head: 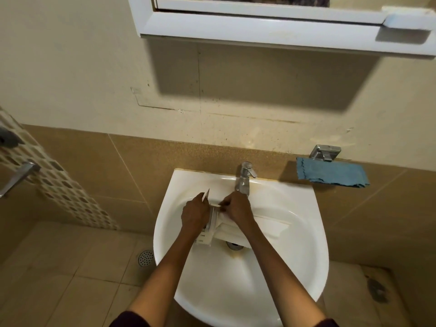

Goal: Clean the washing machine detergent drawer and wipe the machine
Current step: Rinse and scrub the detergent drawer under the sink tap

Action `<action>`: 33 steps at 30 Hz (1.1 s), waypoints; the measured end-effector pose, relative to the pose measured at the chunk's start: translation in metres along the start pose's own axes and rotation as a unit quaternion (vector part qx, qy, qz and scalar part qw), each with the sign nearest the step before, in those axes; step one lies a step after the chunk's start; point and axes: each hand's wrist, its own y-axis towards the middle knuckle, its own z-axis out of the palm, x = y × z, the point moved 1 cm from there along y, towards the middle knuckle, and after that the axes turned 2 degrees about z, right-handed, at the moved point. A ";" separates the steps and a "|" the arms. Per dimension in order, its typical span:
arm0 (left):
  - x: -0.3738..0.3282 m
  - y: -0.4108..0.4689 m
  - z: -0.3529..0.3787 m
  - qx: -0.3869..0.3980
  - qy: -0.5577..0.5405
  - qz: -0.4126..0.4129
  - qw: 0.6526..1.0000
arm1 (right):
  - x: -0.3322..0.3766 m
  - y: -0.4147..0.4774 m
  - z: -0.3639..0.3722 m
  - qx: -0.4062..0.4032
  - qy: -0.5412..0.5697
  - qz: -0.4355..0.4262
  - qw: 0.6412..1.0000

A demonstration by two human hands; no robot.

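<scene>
The white detergent drawer (210, 226) stands on edge inside the white sink (295, 256), below the faucet (244, 179). My left hand (194, 214) grips the drawer from the left side. My right hand (237, 208) pinches the drawer's upper edge and rests over a white cloth (266, 228) that lies bunched in the basin to the right. The part of the drawer under my hands is hidden. No water stream is visible from the faucet.
A blue cloth (330, 174) hangs from a chrome holder (325, 152) on the wall, right of the sink. A mirror cabinet (271, 27) juts out overhead. A round floor drain (145, 257) sits left of the sink. A metal handle (18, 178) sticks out at far left.
</scene>
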 end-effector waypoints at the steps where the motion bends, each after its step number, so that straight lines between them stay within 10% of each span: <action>1: 0.000 -0.002 0.000 -0.002 0.004 0.003 1.000 | -0.002 -0.002 -0.001 -0.003 0.001 0.005 1.000; 29: 0.000 -0.010 0.000 -0.007 0.002 0.009 1.000 | -0.115 -0.011 -0.119 0.126 0.047 0.131 0.982; 33: 0.001 -0.012 0.000 -0.010 -0.005 0.012 1.000 | -0.077 -0.006 -0.086 0.043 0.271 0.128 0.953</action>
